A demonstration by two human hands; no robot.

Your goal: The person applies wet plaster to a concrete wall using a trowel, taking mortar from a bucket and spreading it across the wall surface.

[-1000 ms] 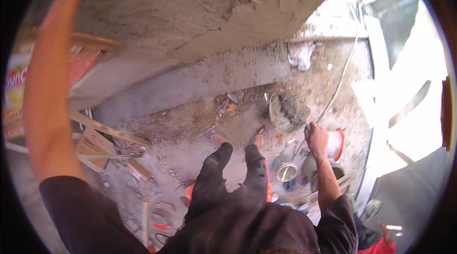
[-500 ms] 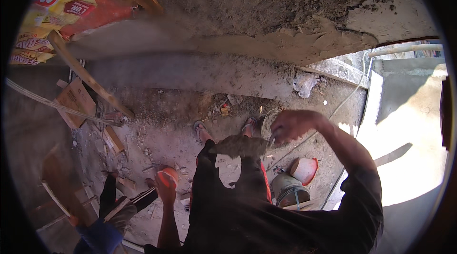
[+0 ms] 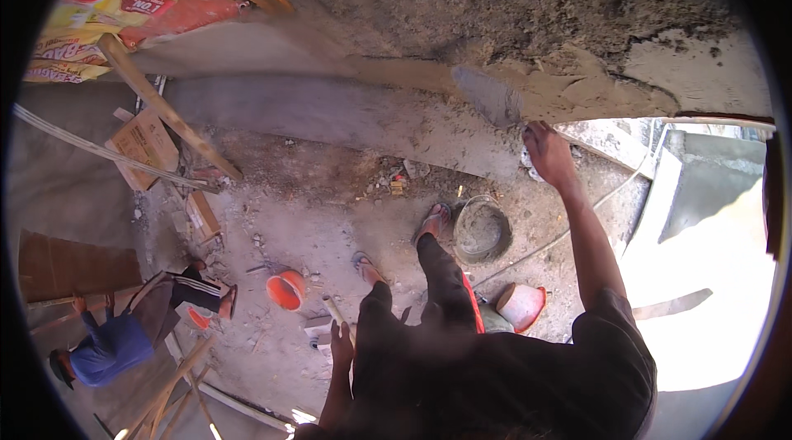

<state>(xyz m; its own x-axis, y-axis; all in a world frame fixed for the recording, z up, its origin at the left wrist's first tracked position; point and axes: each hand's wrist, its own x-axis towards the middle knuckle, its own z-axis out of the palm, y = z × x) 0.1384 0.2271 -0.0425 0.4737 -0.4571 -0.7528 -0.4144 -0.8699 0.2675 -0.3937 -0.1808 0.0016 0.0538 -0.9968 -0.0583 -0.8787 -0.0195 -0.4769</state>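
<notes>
My right hand [image 3: 551, 155] is closed round the handle of a trowel, most of which my fingers hide. The trowel's grey blade [image 3: 487, 96] lies against wet mortar [image 3: 569, 81] along the lower edge of the rough wall. Low on my left side, my left hand [image 3: 341, 349] has its fingers stretched out beside a pale pole [image 3: 332, 308]; whether they touch it is unclear. A bucket of grey mortar [image 3: 483, 230] stands on the ground by my foot.
An orange bucket [image 3: 286, 289] and a white bucket with a red rim [image 3: 522, 306] sit below. Another person in blue [image 3: 111, 349] is at the lower left beside a brown board [image 3: 78, 267]. A wooden beam [image 3: 169, 106] slants at the left; a hose [image 3: 606, 188] crosses the right.
My right hand has moved up and away from me, bringing the mortar-loaded trowel from in front of my legs to the wall. My left hand has moved right, away from the orange bucket.
</notes>
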